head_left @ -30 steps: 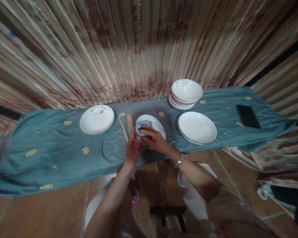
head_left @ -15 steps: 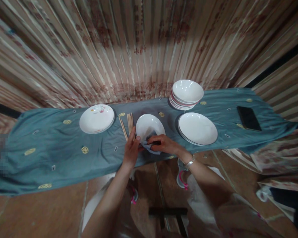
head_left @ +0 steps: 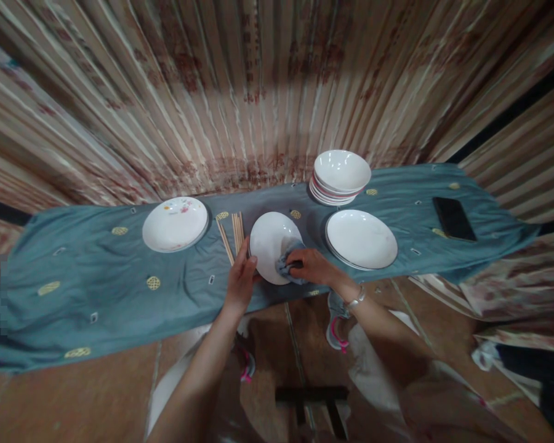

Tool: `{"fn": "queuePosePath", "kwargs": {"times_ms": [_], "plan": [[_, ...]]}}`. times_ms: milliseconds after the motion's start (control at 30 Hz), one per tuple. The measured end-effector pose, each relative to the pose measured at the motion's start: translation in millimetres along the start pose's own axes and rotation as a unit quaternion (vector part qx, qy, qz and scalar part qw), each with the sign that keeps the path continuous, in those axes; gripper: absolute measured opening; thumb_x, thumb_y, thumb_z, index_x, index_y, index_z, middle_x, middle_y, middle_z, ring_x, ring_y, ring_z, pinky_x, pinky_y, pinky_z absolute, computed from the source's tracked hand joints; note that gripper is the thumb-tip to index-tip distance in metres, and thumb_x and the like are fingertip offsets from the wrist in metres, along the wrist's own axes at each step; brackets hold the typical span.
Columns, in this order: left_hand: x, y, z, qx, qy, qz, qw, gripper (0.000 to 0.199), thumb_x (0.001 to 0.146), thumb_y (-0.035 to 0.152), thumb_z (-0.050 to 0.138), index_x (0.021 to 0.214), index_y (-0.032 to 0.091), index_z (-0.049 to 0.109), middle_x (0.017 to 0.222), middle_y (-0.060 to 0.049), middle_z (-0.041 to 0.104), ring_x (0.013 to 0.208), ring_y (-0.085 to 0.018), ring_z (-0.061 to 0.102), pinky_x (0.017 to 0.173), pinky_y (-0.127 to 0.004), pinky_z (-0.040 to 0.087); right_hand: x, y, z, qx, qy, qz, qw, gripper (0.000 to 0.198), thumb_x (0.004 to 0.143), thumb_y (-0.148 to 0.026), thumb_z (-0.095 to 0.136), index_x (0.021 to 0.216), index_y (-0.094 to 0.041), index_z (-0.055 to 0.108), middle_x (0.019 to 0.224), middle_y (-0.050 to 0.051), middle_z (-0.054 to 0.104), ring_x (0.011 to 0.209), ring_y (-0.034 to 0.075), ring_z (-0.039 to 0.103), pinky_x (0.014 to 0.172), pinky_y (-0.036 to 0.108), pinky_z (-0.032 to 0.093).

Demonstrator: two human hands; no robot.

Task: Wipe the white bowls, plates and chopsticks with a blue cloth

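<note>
A white plate [head_left: 268, 237] rests on the cloth-covered table in front of me. My left hand [head_left: 241, 274] grips its left rim, thumb on the upper side and fingers around the edge. Bunched in my right hand [head_left: 308, 266] is a grey-blue cloth [head_left: 286, 261], pressed against the lower right part of the plate's face. My right fingertips are partly hidden in its folds. Just left of the plate lie several wooden chopsticks [head_left: 237, 229], some side by side and others set apart at an angle.
Flower-patterned plates [head_left: 175, 226] are stacked to the left. On the right are a stack of white plates [head_left: 362, 239], a stack of bowls [head_left: 341, 172] behind them, and a dark flat phone-like object [head_left: 454, 218]. A green tablecloth [head_left: 120, 277] covers the table; a pleated curtain [head_left: 189, 92] hangs behind.
My right hand has moved the cloth from the plate's lower middle toward its right side. My left hand keeps its hold on the left rim. The view has shifted slightly.
</note>
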State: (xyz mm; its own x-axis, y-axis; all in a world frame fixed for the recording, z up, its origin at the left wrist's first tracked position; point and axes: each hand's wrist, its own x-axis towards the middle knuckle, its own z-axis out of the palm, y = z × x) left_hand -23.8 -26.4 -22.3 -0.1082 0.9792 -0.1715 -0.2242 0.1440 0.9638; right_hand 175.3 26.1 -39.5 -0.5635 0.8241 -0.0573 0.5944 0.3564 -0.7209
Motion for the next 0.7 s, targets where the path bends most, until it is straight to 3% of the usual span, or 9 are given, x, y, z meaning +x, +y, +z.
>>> {"fn": "queuePosePath", "kwargs": {"times_ms": [433, 600, 700], "plan": [[0.9, 3.8, 3.9, 0.008, 0.022, -0.003, 1.000, 0.073, 0.079, 0.052, 0.062, 0.145, 0.028, 0.040, 0.147, -0.008, 0.044, 0.116, -0.026, 0.055, 0.076, -0.031, 0.058, 14.1, 14.9, 7.2, -0.041, 0.123, -0.013, 0.992, 0.019, 0.076, -0.008, 0.058, 0.091, -0.017, 0.066, 0.095, 0.006, 0.069, 0.087, 0.017, 0.063, 0.083, 0.031, 0.046], [0.7, 1.3, 3.5, 0.003, 0.024, 0.010, 1.000, 0.071, 0.080, 0.051, 0.063, 0.144, 0.028, 0.042, 0.149, -0.008, 0.042, 0.121, -0.026, 0.051, 0.071, -0.026, 0.057, 24.1, 16.6, 7.3, -0.031, 0.145, 0.003, 0.989, 0.018, 0.078, -0.012, 0.055, 0.092, -0.017, 0.065, 0.097, 0.009, 0.068, 0.089, 0.021, 0.062, 0.084, 0.035, 0.046], [-0.2, 0.7, 3.0, 0.004, 0.022, 0.011, 1.000, 0.071, 0.080, 0.051, 0.063, 0.144, 0.029, 0.042, 0.144, -0.008, 0.047, 0.119, -0.025, 0.052, 0.070, -0.024, 0.056, 31.5, 16.2, 7.1, -0.006, 0.162, 0.018, 0.987, 0.018, 0.079, -0.013, 0.054, 0.094, -0.017, 0.065, 0.101, 0.010, 0.068, 0.094, 0.023, 0.062, 0.088, 0.038, 0.045]]}}
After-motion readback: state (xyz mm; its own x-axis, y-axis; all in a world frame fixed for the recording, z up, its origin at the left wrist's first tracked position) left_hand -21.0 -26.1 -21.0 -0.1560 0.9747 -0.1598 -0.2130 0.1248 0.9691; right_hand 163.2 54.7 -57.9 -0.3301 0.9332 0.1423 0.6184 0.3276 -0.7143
